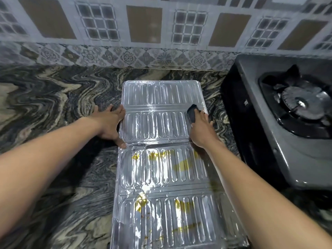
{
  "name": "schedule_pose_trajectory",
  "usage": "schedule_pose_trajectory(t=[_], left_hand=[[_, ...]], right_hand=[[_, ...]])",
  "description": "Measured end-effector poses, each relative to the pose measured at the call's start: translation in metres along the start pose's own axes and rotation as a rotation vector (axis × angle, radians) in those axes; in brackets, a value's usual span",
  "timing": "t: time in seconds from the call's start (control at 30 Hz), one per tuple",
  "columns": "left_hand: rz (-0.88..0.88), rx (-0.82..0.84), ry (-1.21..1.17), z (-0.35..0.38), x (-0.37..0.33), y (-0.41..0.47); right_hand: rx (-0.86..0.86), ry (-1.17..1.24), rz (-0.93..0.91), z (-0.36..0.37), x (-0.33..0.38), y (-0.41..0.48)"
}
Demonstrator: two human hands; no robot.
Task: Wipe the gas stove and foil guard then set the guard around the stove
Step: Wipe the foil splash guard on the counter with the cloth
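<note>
A ribbed silver foil guard (pixel 158 126) lies flat and unfolded on the marbled counter, running from the middle toward me. Its near panels carry yellow stains and brown crumbs (pixel 181 164). My left hand (pixel 110 124) presses on the guard's left edge with fingers spread. My right hand (pixel 202 130) holds a dark cloth (pixel 192 114) against the right side of the guard's second panel. The grey gas stove (pixel 280 133) stands to the right, with its burner (pixel 300 103) and black pan support visible.
The dark swirled stone counter (pixel 53 105) stretches left of the guard. A patterned tiled wall (pixel 143 33) rises behind it. The stove's left side stands close to the guard's right edge.
</note>
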State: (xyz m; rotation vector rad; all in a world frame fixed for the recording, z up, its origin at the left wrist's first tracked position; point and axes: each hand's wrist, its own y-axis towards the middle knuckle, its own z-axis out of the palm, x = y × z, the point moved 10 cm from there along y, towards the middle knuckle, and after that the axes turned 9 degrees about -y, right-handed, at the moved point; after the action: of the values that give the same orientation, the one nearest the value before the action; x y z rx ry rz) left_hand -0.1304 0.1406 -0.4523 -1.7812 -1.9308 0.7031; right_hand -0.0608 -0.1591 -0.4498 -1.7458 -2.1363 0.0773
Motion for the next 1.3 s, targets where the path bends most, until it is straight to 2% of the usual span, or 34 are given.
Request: schedule_pose_trajectory(t=[0.23, 0.33, 0.53, 0.6, 0.67, 0.83, 0.97, 1.13, 1.3], left_hand=[[0.002, -0.019, 0.024, -0.002, -0.005, -0.005], [0.069, -0.076, 0.059, 0.0, -0.012, -0.014], [0.122, -0.06, -0.093, 0.034, -0.004, -0.029], [0.124, -0.079, -0.111, 0.033, -0.003, -0.028], [0.127, -0.084, -0.125, 0.032, -0.004, -0.028], [0.133, -0.09, -0.155, 0.032, 0.0, -0.029], [0.151, -0.086, -0.197, 0.033, 0.003, -0.027], [0.143, -0.019, -0.221, 0.026, 0.005, -0.022], [0.144, -0.024, -0.162, 0.024, 0.009, -0.019]], right_hand=[[0.086, -0.085, -0.086, 0.015, -0.006, -0.05], [0.034, -0.117, -0.103, 0.016, -0.008, -0.055], [-0.1, -0.188, -0.073, 0.019, -0.004, -0.055], [-0.147, -0.174, -0.075, 0.021, 0.011, -0.056], [-0.161, -0.179, -0.161, 0.026, 0.045, -0.057], [-0.075, -0.116, -0.42, 0.056, 0.15, -0.058], [-0.042, -0.119, -0.561, 0.062, 0.176, -0.065], [0.092, -0.064, -0.582, 0.046, 0.177, -0.055], [0.226, -0.093, -0.515, 0.029, 0.178, -0.053]])
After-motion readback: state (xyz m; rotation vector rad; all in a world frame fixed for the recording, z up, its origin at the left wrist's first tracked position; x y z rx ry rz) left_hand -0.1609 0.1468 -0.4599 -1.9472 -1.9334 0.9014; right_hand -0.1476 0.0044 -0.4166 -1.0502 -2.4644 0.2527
